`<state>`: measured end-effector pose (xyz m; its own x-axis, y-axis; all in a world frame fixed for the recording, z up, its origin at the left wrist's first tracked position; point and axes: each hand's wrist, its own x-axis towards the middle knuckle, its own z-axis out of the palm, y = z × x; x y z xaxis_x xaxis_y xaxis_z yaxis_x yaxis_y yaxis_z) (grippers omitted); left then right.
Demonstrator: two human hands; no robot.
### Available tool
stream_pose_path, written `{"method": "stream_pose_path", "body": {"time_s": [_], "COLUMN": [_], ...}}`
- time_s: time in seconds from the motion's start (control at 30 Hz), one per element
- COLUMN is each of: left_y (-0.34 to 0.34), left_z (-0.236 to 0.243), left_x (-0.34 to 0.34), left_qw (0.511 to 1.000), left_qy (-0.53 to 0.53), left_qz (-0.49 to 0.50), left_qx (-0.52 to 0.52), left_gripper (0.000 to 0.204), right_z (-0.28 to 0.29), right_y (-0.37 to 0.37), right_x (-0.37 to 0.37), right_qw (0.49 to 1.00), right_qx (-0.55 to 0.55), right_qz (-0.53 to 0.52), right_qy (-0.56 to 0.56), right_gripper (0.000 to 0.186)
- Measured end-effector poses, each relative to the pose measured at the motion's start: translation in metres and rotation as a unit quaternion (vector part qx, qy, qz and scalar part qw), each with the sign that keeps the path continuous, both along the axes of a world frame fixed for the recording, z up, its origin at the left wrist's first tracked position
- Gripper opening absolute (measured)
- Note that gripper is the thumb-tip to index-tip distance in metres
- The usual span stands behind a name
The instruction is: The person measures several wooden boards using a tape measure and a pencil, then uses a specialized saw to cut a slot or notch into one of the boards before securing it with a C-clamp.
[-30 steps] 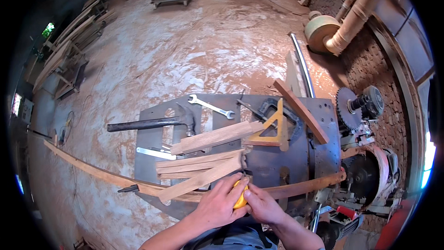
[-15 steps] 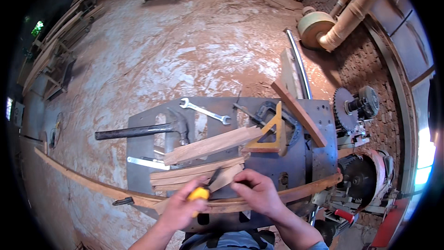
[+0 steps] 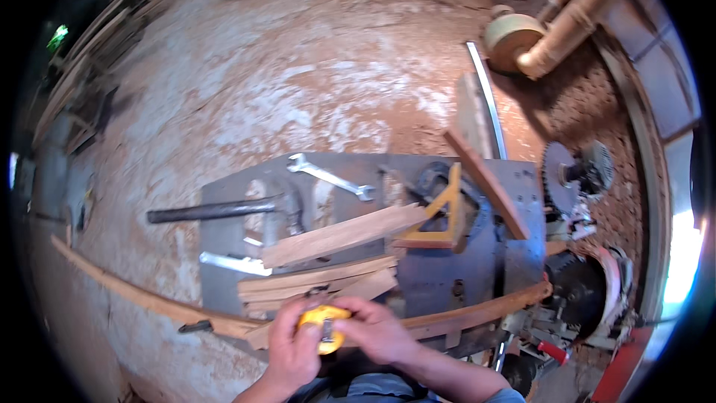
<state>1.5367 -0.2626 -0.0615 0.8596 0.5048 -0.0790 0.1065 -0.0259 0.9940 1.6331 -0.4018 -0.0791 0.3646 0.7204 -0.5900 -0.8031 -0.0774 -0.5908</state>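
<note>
My left hand and my right hand meet low in the middle, both closed on a small yellow tool with a metal part, apparently a tape measure. Just beyond my hands, short pale wood strips lie on a dark metal table, with another strip behind them. Around these are a hammer, an open-end wrench, a flat silver tool, a yellow-edged square and a dark clamp. A long curved board crosses the table's near side.
Circular saw blades on machines stand close at the right. A reddish wood bar lies over the table's right back. A dust blower with pipe is at upper right; benches with boards line the left.
My hands have come back together after being apart half a second ago, my right hand moving left onto the yellow tool. The tool's dark end no longer points up clearly. The view has shifted slightly.
</note>
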Motion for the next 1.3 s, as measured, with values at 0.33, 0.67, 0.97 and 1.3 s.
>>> {"method": "stream_pose_path", "body": {"time_s": [0.33, 0.67, 0.97, 1.3], "left_y": [0.008, 0.097, 0.165, 0.166], "left_z": [0.045, 0.024, -0.041, -0.054], "left_x": [0.023, 0.017, -0.001, -0.016], "left_qw": [0.863, 0.875, 0.857, 0.846], "left_qy": [0.116, 0.346, 0.328, 0.338], "left_qz": [-0.277, -0.200, -0.065, -0.044], "left_qx": [0.407, 0.275, 0.393, 0.411], "left_gripper": [0.061, 0.039, 0.014, 0.015], "right_z": [0.010, 0.015, -0.058, -0.065], "right_y": [-0.009, -0.035, -0.043, -0.029], "right_x": [0.010, 0.098, 0.188, 0.176], "right_qw": [0.990, 0.972, 0.751, 0.708], "right_qx": [-0.033, -0.113, -0.350, -0.342], "right_qz": [0.069, 0.052, 0.072, 0.111], "right_qy": [-0.118, -0.198, -0.555, -0.607], "right_gripper": [0.031, 0.010, 0.022, 0.023]}}
